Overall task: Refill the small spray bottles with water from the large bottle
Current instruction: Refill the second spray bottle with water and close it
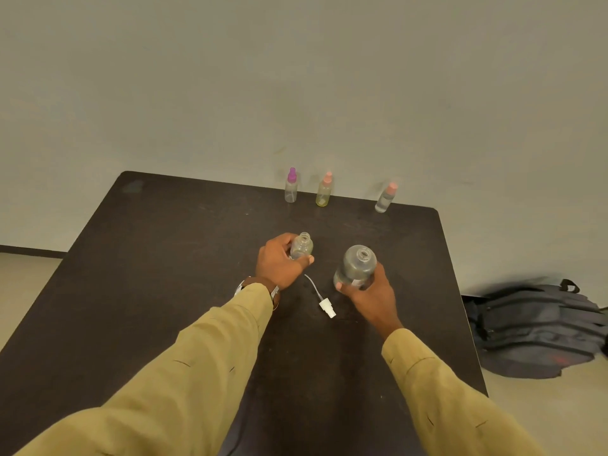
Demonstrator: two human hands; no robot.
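A white spray head (327,306) with its thin dip tube lies loose on the dark bench (164,258), and everything else sits around it. Just beyond it to the left, the left grip (279,261) has its fingers and thumb curled round a small spray bottle (301,246), clear, with its neck bare and open. Just beyond the spray head to the right, the right grip (368,294) wraps round the lower body of the large bottle (357,266), also uncapped, its mouth facing up. Whether either base rests on the bench I cannot tell from here. The two bottles are near one another but apart, with nothing between their mouths. Well beyond the spray head, along the bench's far edge, three more small bottles stand capped: a purple-capped bottle (291,185), a yellowish bottle (324,190) with a pink cap, and a clear pink-capped bottle (385,198) further right, set apart from the other two. To the right of the spray head, off the bench and down on the floor, lies a grey backpack (533,330). A brown-strapped watch (275,294) shows at the left wrist, above a tan sleeve. A scrap of white label shows on the large bottle by the thumb, too small to read.
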